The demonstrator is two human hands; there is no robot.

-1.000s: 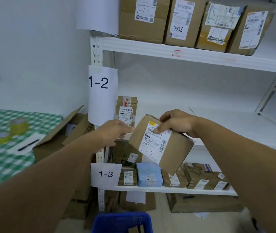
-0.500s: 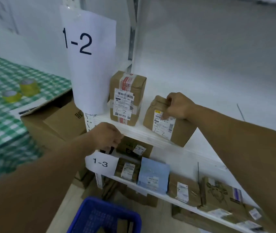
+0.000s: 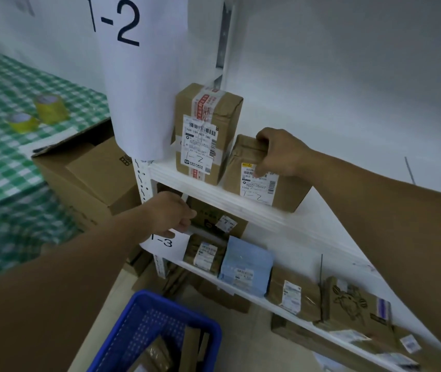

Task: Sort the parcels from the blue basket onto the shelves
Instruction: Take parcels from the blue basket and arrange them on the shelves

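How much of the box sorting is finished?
Done: one taped box stands on the 1-2 shelf. In hand: the right hand grips a second box marked 1-2, resting beside it. Left: the blue basket holds more parcels. The left hand holds nothing.

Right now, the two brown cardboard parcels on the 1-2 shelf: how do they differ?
The taller brown cardboard parcel with red-printed tape stands upright and untouched; the squat brown cardboard parcel lies lower and wider, with the right hand on its top. The taller one sits nearer the shelf's left post; the squat one sits to its right, close beside it. Both carry white labels handwritten 1-2.
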